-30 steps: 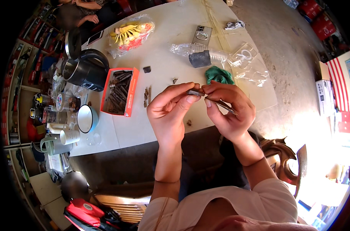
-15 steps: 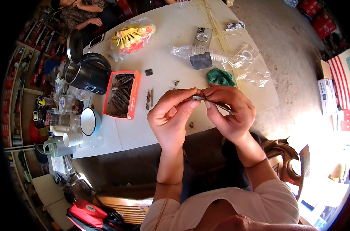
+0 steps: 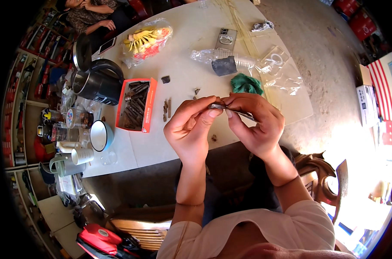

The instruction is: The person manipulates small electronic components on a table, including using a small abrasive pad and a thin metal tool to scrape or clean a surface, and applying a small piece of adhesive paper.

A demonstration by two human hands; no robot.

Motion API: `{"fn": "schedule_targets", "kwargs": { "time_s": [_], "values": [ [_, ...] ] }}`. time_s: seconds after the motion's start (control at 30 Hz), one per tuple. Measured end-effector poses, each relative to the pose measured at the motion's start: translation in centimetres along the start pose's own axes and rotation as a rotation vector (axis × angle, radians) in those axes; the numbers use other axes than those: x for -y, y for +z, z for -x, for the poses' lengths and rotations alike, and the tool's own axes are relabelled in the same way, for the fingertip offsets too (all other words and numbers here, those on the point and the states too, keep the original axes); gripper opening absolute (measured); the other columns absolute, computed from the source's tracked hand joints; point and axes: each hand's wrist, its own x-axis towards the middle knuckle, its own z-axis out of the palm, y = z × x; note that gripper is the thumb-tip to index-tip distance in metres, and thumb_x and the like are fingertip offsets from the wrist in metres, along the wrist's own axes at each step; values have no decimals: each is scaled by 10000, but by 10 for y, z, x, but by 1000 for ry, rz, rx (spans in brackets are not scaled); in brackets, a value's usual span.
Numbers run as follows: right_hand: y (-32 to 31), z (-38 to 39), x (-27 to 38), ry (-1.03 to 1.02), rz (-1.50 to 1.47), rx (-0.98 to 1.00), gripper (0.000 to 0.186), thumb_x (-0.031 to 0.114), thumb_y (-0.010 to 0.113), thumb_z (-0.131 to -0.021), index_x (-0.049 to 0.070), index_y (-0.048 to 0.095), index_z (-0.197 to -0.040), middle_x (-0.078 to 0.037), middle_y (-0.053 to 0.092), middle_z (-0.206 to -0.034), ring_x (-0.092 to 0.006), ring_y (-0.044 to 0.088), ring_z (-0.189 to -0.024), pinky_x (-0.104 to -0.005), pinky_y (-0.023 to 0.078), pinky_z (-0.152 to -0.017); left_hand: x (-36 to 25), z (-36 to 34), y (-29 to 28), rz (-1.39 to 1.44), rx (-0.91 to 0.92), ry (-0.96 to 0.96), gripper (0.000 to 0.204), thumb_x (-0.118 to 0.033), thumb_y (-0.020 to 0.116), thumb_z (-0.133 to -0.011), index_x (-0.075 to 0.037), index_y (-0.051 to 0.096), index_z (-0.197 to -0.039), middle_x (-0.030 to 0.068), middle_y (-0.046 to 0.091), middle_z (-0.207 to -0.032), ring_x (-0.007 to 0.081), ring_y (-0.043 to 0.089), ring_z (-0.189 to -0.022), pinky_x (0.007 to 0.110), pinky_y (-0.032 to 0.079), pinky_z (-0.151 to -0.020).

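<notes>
Above the near edge of the table my left hand (image 3: 189, 125) pinches a small dark metal piece (image 3: 215, 105) between thumb and forefinger. My right hand (image 3: 261, 125) is closed on a thin dark metal rod (image 3: 247, 115), which runs back under its fingers. The two pieces meet between my fingertips, and the fingers hide much of both. Just beyond my left hand lie a few short brown metal bits (image 3: 165, 108) and a small dark fragment (image 3: 197, 91). A green cloth (image 3: 246, 84) is beyond my right hand.
To the left, an orange box (image 3: 150, 108) holds dark metal bits, beside a black kettle (image 3: 102, 86) with its lid up and a white-lined mug (image 3: 99, 135). Farther back are bagged yellow-and-red gloves (image 3: 146, 41), a grey block (image 3: 224, 65), clear plastic packaging (image 3: 280, 73) and a seated person (image 3: 92, 15).
Both hands have shifted very slightly left, and the metal piece in the left hand has turned a little. The grip of each hand looks the same.
</notes>
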Motion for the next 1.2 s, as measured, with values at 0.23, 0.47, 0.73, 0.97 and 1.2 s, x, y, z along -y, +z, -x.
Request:
{"fn": "schedule_targets", "kwargs": {
  "time_s": [0.23, 0.47, 0.73, 0.97, 1.2],
  "values": [
    [4, 1, -8, 7, -10, -47, 175, -65, 689, -706, -27, 638, -870, -129, 675, -891, -235, 678, -791, -293, 548, -674, 2, -1, 2, -104, 22, 40, 213, 119, 649, -795, 85, 648, -1005, 123, 640, -949, 162, 638, -858, 248, 521, -777],
    [4, 1, -7, 21, 8, -29, 179, -89, 683, -715, -36, 637, -880, -128, 673, -913, -223, 677, -811, -288, 563, -697, 3, -3, -1, -108, 38, 22, 214, 116, 652, -794, 85, 648, -1006, 128, 643, -941, 166, 639, -858, 251, 522, -779],
    [4, -2, -6, -1, 56, -11, 192, -88, 685, -715, -36, 639, -894, -125, 671, -920, -224, 676, -806, -287, 566, -698, 6, -5, -3, -51, 19, 2, 215, 112, 659, -786, 88, 645, -1000, 138, 644, -952, 172, 640, -843, 262, 528, -775],
    [8, 0, -11, 152, 105, 55, 155, -47, 676, -757, -37, 642, -907, -118, 671, -924, -210, 670, -810, -305, 558, -689, 3, -6, -5, 2, -42, -93, 199, 87, 666, -795, 92, 646, -994, 124, 657, -933, 161, 639, -854, 264, 525, -779],
    [7, 1, -18, 641, -852, -9, 105, 8, 691, -817, 0, 647, -912, -71, 670, -938, -135, 633, -896, -311, 524, -814, -5, -12, -12, 85, -81, -129, 221, 78, 682, -781, 76, 641, -998, 113, 667, -901, 159, 641, -832, 271, 533, -761]
  ]
}}
